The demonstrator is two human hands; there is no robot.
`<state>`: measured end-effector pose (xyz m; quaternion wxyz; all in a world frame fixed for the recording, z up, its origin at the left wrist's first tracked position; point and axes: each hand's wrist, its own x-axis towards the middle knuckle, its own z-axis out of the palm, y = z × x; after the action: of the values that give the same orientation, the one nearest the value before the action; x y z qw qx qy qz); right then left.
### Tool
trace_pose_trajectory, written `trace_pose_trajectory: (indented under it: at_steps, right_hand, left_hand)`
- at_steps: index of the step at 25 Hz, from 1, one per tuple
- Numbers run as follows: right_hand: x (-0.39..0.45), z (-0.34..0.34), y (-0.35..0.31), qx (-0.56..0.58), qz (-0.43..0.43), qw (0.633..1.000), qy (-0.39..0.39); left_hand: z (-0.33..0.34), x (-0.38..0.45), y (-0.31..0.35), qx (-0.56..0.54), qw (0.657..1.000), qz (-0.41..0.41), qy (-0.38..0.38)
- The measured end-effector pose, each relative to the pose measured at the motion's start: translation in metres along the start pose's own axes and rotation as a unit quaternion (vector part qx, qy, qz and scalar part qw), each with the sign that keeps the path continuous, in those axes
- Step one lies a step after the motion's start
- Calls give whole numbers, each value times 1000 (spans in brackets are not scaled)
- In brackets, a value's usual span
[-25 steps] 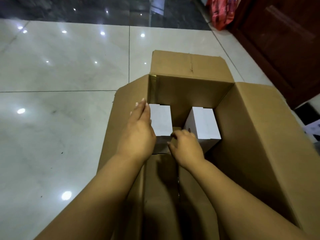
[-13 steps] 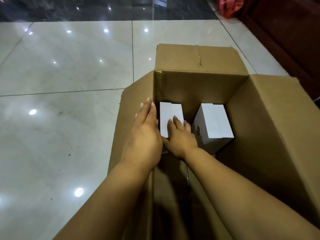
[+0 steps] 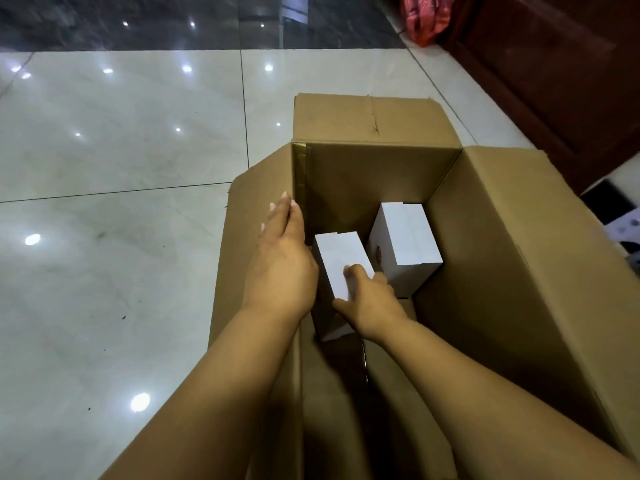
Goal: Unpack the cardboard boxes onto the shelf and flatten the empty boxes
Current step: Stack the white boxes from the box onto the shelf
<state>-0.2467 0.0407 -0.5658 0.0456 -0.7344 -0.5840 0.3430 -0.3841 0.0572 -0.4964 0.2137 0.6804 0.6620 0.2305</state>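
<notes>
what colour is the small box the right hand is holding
White, the small box in the right hand; head view.

Large carton (image 3: 485, 258): brown corrugated cardboard, matt and slightly fibrous, with creased flaps and a strip of glossy tape down its far-left inner corner. Two small boxes inside, the left one (image 3: 341, 263) and the right one (image 3: 405, 240): white paperboard, smooth and matt; the right one bears a small red printed mark. Floor (image 3: 121, 237): pale polished tile, highly glossy, mirroring ceiling lights, with dark grout lines. Far right, door (image 3: 554, 81): dark reddish wood, satin finish. Beside it, red bag (image 3: 424, 20): shiny, crinkled plastic.
</notes>
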Motion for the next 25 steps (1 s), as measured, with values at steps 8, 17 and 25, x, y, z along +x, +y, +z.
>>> trace_pose_trajectory:
  at_steps: [8,17,25]
  right_hand:
    - [-69,-28,24,20,58,998,15]
    - [-158,-87,35,131,16,984,117]
    - [-226,-157,60,288,-43,930,226]
  left_hand:
    - [-3,-5,1,107,994,18,-20]
    - [-18,-52,21,146,986,64,-53]
    - [-23,-87,77,-79,984,58,-148]
